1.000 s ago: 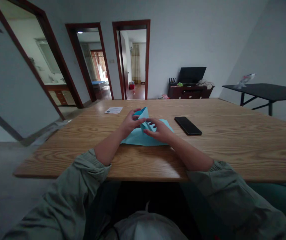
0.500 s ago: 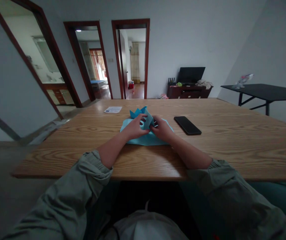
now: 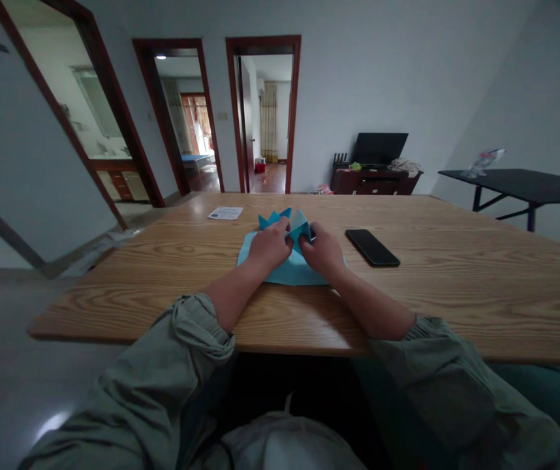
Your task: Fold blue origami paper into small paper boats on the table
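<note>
Between my hands is a folded piece of light-blue paper [image 3: 299, 225], raised just above a flat light-blue sheet [image 3: 294, 271]. My left hand [image 3: 271, 245] grips its left side, thumb toward me. On the right side, my right hand [image 3: 323, 248] pinches it with thumb and fingers. Some of the fingers are hidden behind the paper. Just beyond my left hand stands a darker blue folded paper shape [image 3: 274, 217] with pointed tips, its lower part covered by the hand.
A black phone [image 3: 372, 247] lies right of my hands on the wooden table [image 3: 162, 281]. Farther back on the left is a white printed card [image 3: 225, 213]. Beyond the table are a dark cabinet with a screen [image 3: 379, 149] and a black folding table [image 3: 529, 184].
The folded paper has been turned and tipped, so its folded edge now faces me. Both hands have rotated around it, thumbs coming closer together. The view has shifted slightly.
</note>
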`<action>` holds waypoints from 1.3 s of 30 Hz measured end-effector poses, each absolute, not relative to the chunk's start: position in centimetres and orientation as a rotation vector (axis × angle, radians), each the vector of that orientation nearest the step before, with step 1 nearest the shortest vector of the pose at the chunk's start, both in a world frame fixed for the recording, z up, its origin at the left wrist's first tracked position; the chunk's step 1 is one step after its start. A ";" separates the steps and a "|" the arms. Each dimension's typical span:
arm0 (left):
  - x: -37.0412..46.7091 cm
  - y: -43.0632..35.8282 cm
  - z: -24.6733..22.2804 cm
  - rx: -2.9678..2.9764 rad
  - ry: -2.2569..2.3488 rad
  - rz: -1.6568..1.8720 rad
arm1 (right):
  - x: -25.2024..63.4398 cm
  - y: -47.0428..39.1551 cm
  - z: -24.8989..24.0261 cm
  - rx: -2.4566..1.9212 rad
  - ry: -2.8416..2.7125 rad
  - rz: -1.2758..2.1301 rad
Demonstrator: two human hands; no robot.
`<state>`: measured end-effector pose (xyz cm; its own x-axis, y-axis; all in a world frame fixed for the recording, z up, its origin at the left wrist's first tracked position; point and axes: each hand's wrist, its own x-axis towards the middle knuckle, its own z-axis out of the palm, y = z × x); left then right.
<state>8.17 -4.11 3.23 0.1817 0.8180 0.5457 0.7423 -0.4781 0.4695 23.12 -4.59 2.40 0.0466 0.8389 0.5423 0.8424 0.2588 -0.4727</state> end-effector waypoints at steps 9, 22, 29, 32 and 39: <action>6.3 -2.4 3.4 2.311 1.536 1.236 | 25.2 -3.6 2.4 -1.529 -1.675 -0.002; 3.8 -0.3 2.4 1.983 1.245 1.105 | 26.6 -2.6 1.5 -1.281 -1.821 0.250; 3.8 -0.5 2.1 2.328 1.511 0.952 | 26.5 -2.6 1.6 -1.301 -1.855 0.283; 3.9 -0.5 2.1 2.316 1.515 0.959 | 26.8 -2.4 1.4 -1.362 -1.814 0.231; 4.6 -1.5 2.8 2.342 1.491 1.141 | 27.3 -1.9 1.2 -1.512 -1.685 0.269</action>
